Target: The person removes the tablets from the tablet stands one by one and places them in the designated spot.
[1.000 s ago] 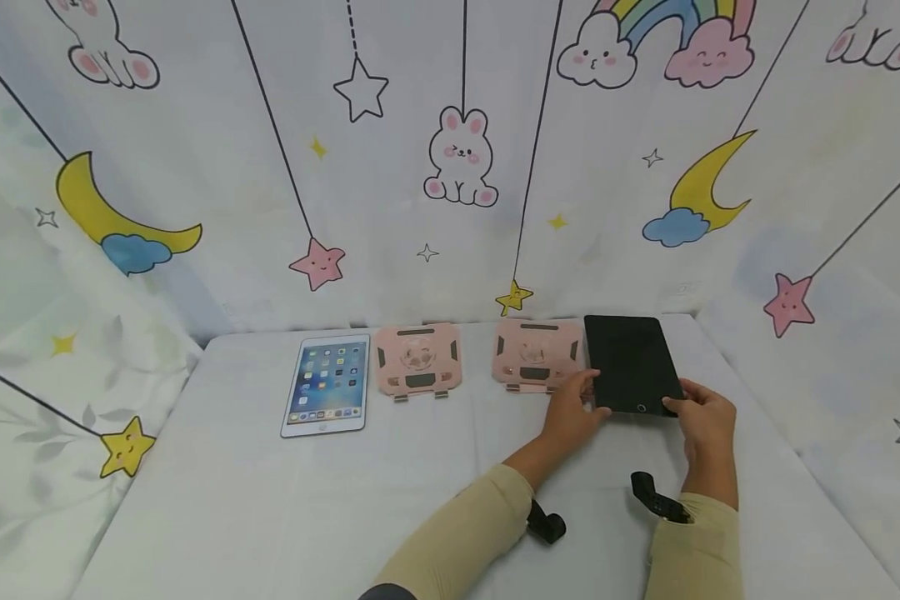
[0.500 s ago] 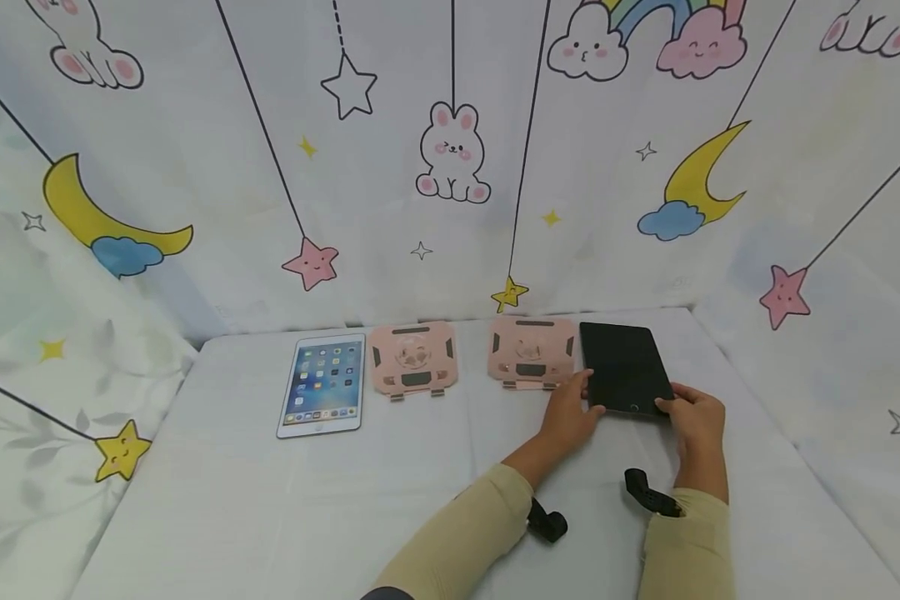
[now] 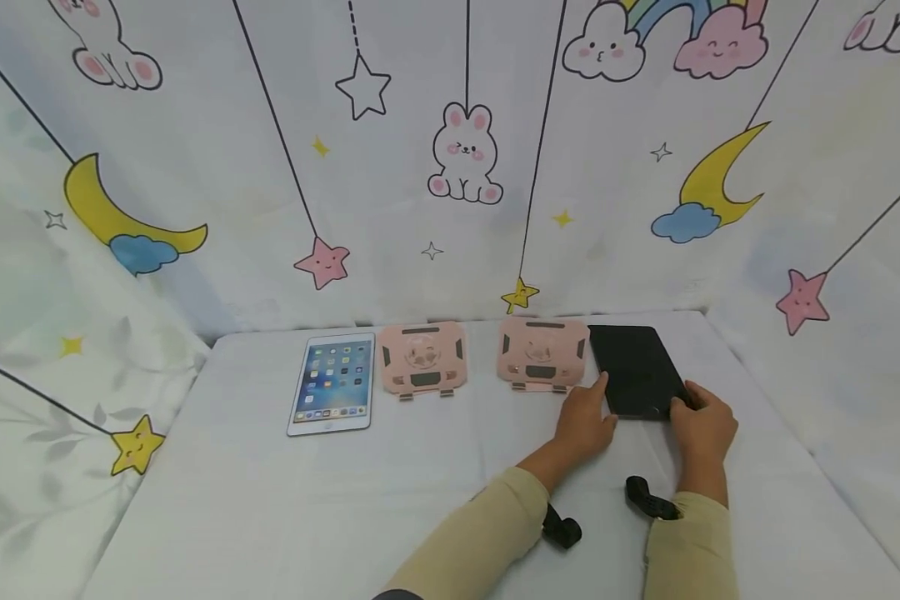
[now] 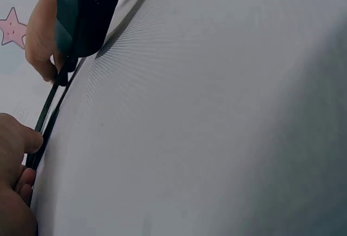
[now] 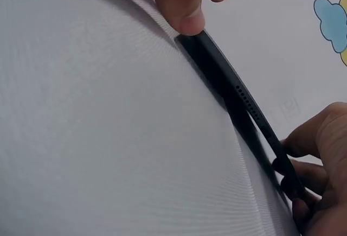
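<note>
1. Counter (image 3: 270, 500): white cloth-covered surface under both hands, soft and wrinkle-prone. My read: keep the lift vertical at first so the cloth doesn't drag along with the device.
2. Dark tablet (image 3: 636, 371): flat, screen off, just ahead of both hands, near edge between them. In the right wrist view its thin near edge (image 5: 244, 106) looks barely off the cloth; can't tell if it's truly clear.
3. White tablet (image 3: 333, 383): screen lit, well to the left of the left hand, untouched.
4. Right pink stand (image 3: 542, 354): lies folded flat just ahead of the left hand, just beside the dark tablet's left edge. Judgement: tilting the tablet leftward risks clipping it, so pivot up from the near edge.
5. Left pink stand (image 3: 422, 358): folded flat, further left, between the other stand and the white tablet.
6. Left hand (image 3: 587, 421): at the tablet's near-left corner, thumb on the edge, fingers curled underneath in the left wrist view (image 4: 16, 160). Pinch looks shallow; I'd seat the fingers deeper underneath.
7. Right hand (image 3: 703, 427): at the near-right corner, fingers curled round the edge (image 5: 320, 154). Slim, slick body, so equal pressure both sides.
</note>
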Action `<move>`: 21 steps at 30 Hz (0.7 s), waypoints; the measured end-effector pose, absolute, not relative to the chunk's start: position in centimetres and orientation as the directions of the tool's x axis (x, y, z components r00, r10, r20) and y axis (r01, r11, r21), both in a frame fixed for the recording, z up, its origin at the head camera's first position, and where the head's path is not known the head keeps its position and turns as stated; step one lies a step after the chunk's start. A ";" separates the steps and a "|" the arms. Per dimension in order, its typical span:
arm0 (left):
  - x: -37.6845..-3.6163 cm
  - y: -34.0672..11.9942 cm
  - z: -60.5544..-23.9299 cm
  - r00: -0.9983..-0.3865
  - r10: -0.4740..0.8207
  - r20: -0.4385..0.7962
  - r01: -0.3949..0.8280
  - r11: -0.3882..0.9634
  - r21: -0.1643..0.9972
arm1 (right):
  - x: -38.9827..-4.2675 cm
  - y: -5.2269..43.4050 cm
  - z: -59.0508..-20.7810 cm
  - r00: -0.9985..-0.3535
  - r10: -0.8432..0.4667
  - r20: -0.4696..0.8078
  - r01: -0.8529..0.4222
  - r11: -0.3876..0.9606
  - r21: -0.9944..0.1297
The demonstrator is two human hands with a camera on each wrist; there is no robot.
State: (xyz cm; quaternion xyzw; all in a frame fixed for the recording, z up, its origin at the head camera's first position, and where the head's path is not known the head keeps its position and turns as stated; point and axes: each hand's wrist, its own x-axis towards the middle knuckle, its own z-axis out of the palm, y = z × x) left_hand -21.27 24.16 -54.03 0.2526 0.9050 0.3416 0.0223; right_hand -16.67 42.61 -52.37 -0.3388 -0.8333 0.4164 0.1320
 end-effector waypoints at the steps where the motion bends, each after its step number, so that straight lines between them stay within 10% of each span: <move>1: -21.2 24.3 -54.0 -0.877 0.464 0.126 0.434 0.651 0.623 | -16.7 42.6 -52.5 -0.734 0.677 -0.053 0.450 0.427 -0.784; 21: -22.0 23.8 -53.2 -0.889 0.458 0.025 0.280 0.498 0.821 | -17.8 42.4 -53.3 -0.650 0.759 0.039 0.410 0.393 -0.823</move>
